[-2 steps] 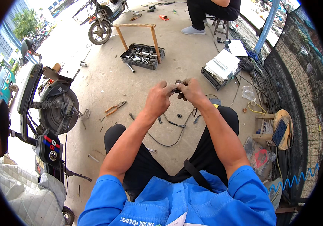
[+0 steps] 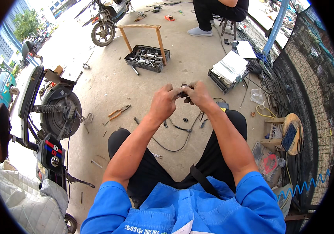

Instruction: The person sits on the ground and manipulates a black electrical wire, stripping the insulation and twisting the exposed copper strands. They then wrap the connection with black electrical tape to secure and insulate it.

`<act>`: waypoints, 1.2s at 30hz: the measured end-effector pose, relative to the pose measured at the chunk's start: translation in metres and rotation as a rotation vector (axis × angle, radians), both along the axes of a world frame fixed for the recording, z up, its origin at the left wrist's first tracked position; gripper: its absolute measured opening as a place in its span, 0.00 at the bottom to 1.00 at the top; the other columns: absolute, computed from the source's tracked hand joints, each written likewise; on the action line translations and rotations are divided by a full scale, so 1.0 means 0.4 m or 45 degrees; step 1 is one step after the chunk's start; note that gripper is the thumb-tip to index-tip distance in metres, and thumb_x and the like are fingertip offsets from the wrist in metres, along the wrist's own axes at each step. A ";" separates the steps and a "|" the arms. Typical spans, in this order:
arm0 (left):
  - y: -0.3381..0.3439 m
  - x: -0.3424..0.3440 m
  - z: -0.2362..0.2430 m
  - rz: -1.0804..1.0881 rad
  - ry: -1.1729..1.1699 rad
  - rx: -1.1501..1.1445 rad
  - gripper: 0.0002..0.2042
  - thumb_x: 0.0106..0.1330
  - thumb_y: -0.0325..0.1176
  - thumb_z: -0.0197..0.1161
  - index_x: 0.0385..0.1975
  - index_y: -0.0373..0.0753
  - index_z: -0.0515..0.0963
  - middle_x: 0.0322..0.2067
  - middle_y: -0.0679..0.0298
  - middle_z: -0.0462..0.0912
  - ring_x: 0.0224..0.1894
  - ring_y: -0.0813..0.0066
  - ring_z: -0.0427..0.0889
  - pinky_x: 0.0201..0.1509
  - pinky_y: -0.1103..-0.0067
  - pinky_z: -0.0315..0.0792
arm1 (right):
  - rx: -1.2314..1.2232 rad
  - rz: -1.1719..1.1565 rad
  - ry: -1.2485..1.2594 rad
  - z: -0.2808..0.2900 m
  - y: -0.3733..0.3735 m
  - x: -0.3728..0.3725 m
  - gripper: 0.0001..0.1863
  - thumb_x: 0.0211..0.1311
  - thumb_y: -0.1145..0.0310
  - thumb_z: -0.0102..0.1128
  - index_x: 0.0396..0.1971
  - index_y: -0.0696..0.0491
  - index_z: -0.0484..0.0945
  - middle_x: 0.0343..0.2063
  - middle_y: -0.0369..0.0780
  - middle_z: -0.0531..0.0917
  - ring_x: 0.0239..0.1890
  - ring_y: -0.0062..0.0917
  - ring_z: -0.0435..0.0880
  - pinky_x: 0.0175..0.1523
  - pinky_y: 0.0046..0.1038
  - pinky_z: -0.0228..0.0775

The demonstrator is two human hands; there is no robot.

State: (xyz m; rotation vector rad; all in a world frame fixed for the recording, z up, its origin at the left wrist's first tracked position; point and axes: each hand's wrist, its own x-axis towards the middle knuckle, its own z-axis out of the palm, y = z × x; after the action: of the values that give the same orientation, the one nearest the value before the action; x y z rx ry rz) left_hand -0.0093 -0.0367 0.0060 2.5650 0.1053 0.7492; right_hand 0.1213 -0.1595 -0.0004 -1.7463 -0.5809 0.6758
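Cannot make out the small dark part, mostly hidden between left hand and right hand. Cannot fully see the seated person, cut off by the upper edge. Cannot tell apart the tiny metal pieces.

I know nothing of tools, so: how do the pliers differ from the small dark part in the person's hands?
The pliers lie on the ground, while the small dark part is held between the left hand and right hand. The pliers are in full view; the part is partly covered. The pliers are partly orange; what shows of the part looks dark. Both have dark areas.
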 end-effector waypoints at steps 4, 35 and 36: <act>0.002 0.003 -0.012 0.054 -0.039 -0.042 0.09 0.59 0.23 0.63 0.39 0.39 0.83 0.31 0.53 0.78 0.34 0.51 0.80 0.37 0.63 0.72 | -0.058 0.001 -0.034 -0.006 -0.007 -0.007 0.16 0.68 0.63 0.59 0.31 0.64 0.81 0.23 0.44 0.85 0.21 0.25 0.84 0.25 0.28 0.72; 0.073 0.012 -0.021 0.294 0.148 -0.890 0.07 0.62 0.26 0.66 0.36 0.29 0.85 0.29 0.60 0.87 0.30 0.79 0.80 0.36 0.79 0.74 | 0.014 0.257 0.163 0.061 -0.045 -0.075 0.20 0.53 0.54 0.74 0.24 0.59 0.86 0.16 0.34 0.76 0.16 0.15 0.66 0.21 0.23 0.54; 0.074 0.011 -0.024 0.299 0.150 -0.892 0.07 0.62 0.26 0.66 0.37 0.30 0.85 0.29 0.60 0.87 0.30 0.79 0.81 0.36 0.78 0.74 | 0.036 0.266 0.178 0.062 -0.047 -0.076 0.20 0.54 0.55 0.74 0.24 0.59 0.86 0.15 0.34 0.76 0.16 0.14 0.64 0.20 0.22 0.52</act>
State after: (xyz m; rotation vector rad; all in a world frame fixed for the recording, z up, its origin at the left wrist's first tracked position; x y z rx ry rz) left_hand -0.0049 -0.0072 -0.0036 1.9349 0.6029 0.5160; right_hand 0.0910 -0.1782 0.0244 -1.6108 -0.6782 0.9234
